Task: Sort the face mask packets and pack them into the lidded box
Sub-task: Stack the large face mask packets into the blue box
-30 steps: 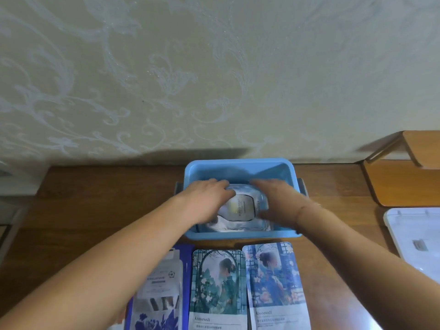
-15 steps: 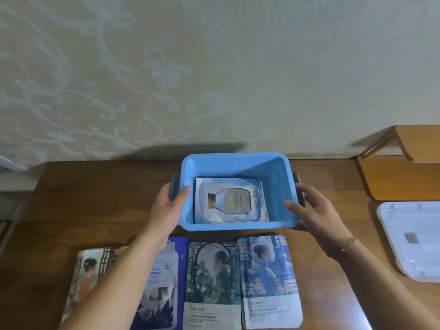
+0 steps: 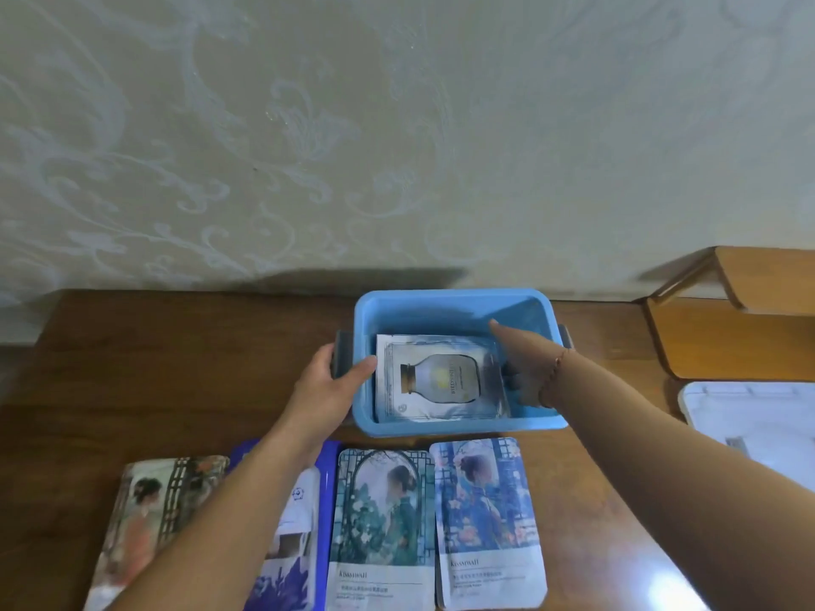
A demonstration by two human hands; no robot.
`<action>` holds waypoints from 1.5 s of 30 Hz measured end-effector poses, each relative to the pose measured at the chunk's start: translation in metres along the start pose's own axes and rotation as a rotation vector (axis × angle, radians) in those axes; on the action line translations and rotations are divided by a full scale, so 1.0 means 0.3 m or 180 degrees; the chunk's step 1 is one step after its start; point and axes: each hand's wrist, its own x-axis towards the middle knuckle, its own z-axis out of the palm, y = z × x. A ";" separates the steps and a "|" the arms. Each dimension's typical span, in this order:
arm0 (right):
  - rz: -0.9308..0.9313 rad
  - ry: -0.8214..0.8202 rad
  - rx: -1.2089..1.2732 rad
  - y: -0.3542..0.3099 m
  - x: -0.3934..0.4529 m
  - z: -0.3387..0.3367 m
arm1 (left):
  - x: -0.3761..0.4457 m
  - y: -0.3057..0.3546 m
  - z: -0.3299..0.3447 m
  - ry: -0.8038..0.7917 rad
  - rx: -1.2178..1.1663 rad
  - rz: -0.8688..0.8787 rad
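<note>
The blue box stands at the back of the wooden table. Inside it lies a silver packet printed with a bottle. My left hand grips the box's left rim, thumb over the edge and fingers by the dark side handle. My right hand reaches inside the box on its right side with fingers stretched toward the far wall; its lower part touches the packet's right edge. In front of the box lie a pink packet, a purple packet partly under my left forearm, a green packet and a blue packet.
The box's white lid lies at the table's right edge. A wooden stand sits at the back right. A patterned wall rises directly behind the box.
Both hands left the packet and moved to the box's sides. My left hand now grips the left rim, and my right hand has gone from outside the right wall back into the box.
</note>
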 end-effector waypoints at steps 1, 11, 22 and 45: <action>0.0024 0.0029 -0.0145 -0.007 0.007 0.005 | 0.002 -0.001 0.001 -0.0014 -0.0032 -0.0006; 0.0050 -0.0022 -0.0359 -0.011 0.032 0.043 | 0.017 -0.013 -0.004 -0.0040 0.0132 0.0059; -0.1253 0.0601 -0.1455 -0.002 -0.161 -0.010 | 0.013 0.016 -0.032 -0.0230 -0.0008 -0.0135; -0.2927 0.0089 -0.4525 -0.014 0.001 0.196 | -0.031 0.028 0.033 -0.0261 0.0125 -0.0069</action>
